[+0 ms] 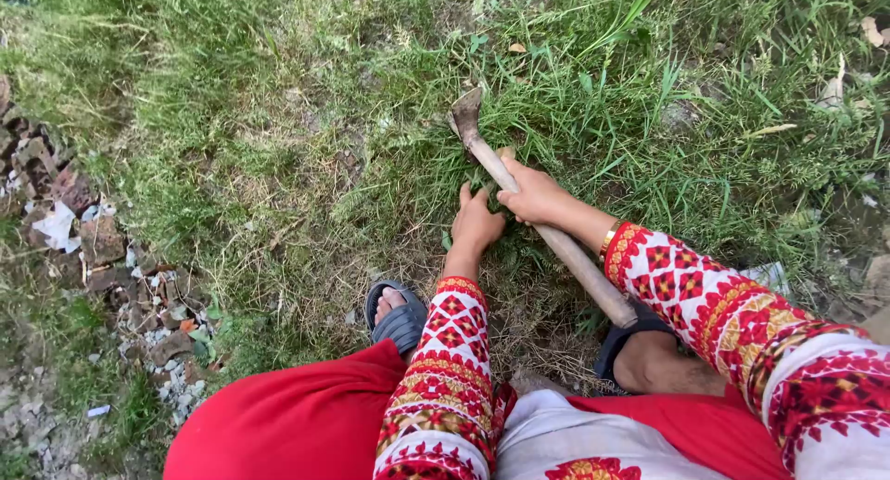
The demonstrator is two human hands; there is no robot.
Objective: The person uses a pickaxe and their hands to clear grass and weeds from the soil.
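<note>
Grassy ground (278, 118), cutting underway: right hand (536, 197) fingers wrapped round wooden-handled metal-bladed hoe (519, 197), blade at 12 o'clock; left hand (476, 222) fingers gripping green grass tuft (501, 243); next stroke wants blade clear of them.

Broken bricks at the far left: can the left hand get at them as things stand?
Probably not without shifting. The left hand is pressed into the grass beside the right hand, which grips the wooden-handled tool. The broken bricks lie well off to the left, past the sandalled foot.

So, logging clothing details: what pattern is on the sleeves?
Red geometric diamond motifs with yellow on white, on both sleeves; the head view shows them.
</note>
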